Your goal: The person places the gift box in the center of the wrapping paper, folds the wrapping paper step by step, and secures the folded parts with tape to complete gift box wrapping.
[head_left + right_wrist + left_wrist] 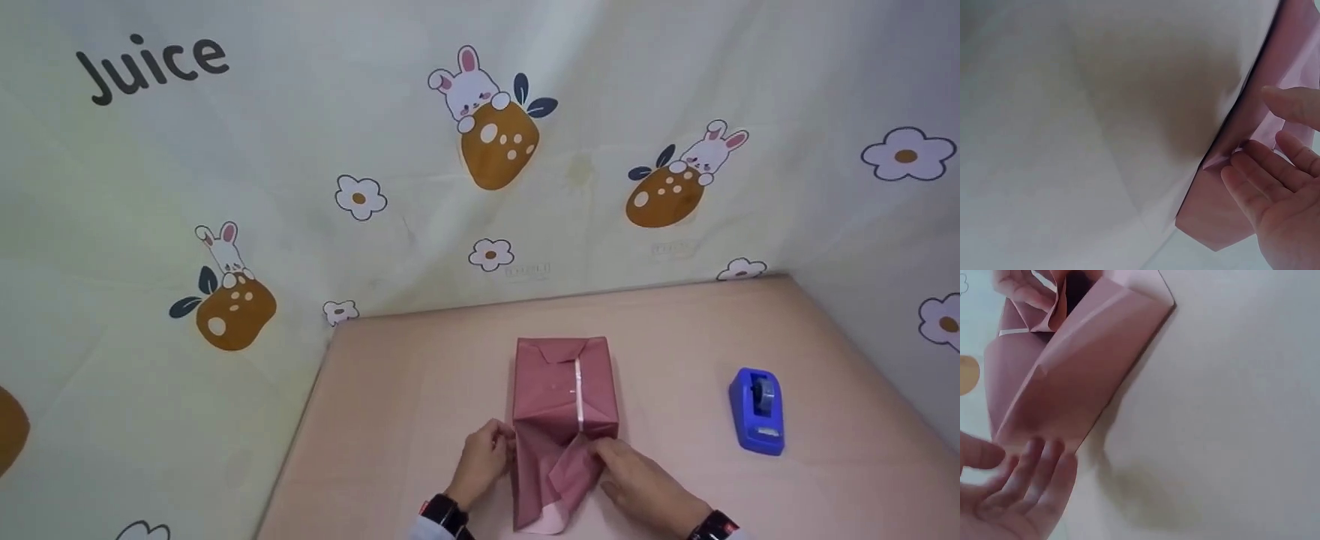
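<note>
A box wrapped in dusky pink paper [546,382] lies on the table, a pale strip [578,386] running along its top. Toward the person, its loose end of paper [534,469] spreads out in folds. My left hand [482,459] is at the left edge of this loose end; in the left wrist view its fingers [1050,464] reach the paper's side, slightly bent. On the opposite side, my right hand [641,480] touches a folded-in part of the paper. The right wrist view shows its fingers [1258,180] extended against the fold, thumb apart.
To the right of the box stands a blue tape dispenser [756,412] with a roll in it. The table [405,375] has a pinkish cover. Printed cloth walls [405,247] with rabbits and flowers rise behind and at both sides.
</note>
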